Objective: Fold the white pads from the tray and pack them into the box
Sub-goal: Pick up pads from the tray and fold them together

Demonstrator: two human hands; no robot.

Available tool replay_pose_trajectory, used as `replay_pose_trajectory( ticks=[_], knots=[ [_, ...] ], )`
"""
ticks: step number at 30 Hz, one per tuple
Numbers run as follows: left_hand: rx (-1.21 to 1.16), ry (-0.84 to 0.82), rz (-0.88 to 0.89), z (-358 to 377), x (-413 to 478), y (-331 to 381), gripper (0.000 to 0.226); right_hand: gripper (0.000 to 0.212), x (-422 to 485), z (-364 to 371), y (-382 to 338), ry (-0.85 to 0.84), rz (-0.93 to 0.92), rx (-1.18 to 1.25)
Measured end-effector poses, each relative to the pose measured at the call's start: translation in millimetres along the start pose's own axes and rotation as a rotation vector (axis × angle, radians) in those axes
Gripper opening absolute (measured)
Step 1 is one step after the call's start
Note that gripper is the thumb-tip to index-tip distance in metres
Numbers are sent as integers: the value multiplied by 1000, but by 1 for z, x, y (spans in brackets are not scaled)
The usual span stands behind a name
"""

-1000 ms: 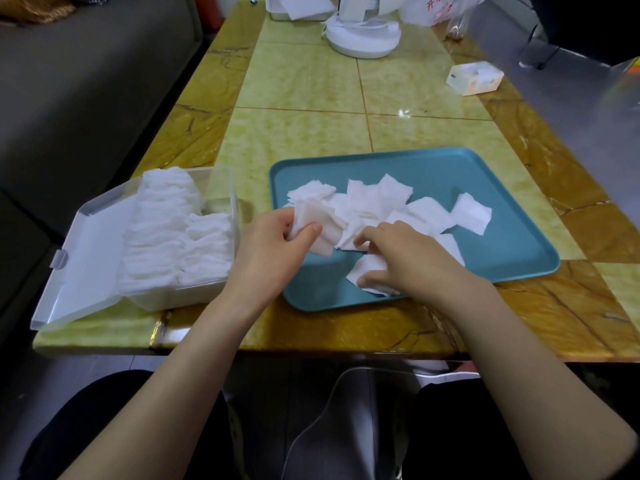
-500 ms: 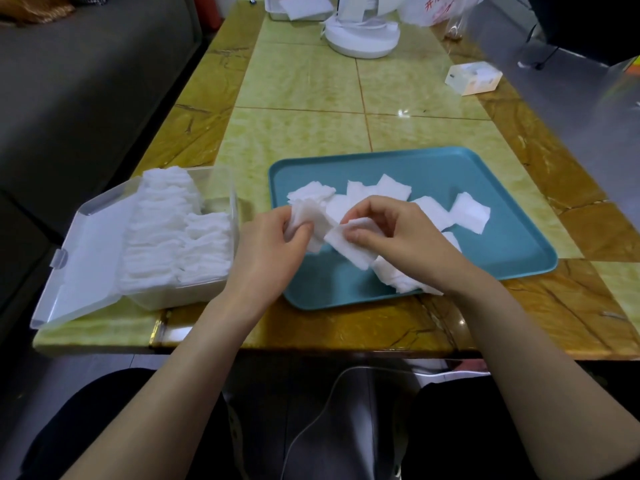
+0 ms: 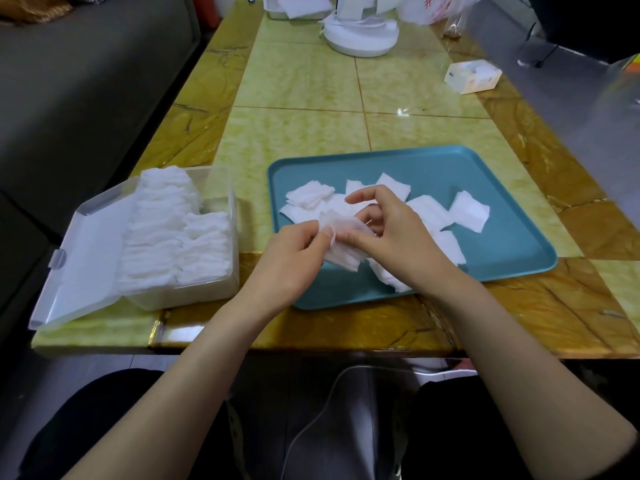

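Note:
A teal tray [image 3: 512, 258] lies in front of me with several loose white pads [image 3: 467, 211] scattered on it. Over the tray's near left part, my left hand [image 3: 294, 252] and my right hand [image 3: 391, 237] together pinch one white pad [image 3: 341, 249], which hangs bent between them. My right index finger is raised above it. To the left stands a clear plastic box [image 3: 207, 292] with its lid folded open, packed with two rows of folded white pads [image 3: 162, 233].
The tiled yellow table [image 3: 311, 133] runs far ahead. A white round base [image 3: 360, 38] and a plastic bag stand at the back, a small white carton [image 3: 472, 76] at the right. A grey sofa is on the left. A white cable hangs by my knees.
My right hand lifted a pad from the tray's near edge and brought it to my left hand. Both hands now hold one pad together, slightly nearer to me.

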State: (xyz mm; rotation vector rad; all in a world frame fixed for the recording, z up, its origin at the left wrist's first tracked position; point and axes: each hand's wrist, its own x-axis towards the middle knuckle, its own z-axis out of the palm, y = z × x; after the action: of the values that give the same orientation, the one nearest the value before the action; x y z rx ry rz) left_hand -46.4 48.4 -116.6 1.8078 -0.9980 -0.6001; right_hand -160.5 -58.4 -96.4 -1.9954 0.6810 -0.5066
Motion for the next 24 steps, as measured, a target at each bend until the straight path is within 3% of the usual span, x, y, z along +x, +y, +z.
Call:
replay_pose_trajectory(
  ticks=[10,14,16,20,24],
  knots=[
    [-8,-28,2,0,-7,12,68,46,-1,4,1,-17,-32,26],
    [72,-8,44,-3,-2,7,42,43,2,-1,4,3,-47,-52],
    [64,30,34,-5,0,3,45,36,4,-9,8,51,-38,-72],
    [119,108,55,-7,2,-1,36,28,6,-32,21,76,-35,-411],
    [157,130,67,-8,1,0,34,57,1,-40,35,-165,124,-772]
  ],
)
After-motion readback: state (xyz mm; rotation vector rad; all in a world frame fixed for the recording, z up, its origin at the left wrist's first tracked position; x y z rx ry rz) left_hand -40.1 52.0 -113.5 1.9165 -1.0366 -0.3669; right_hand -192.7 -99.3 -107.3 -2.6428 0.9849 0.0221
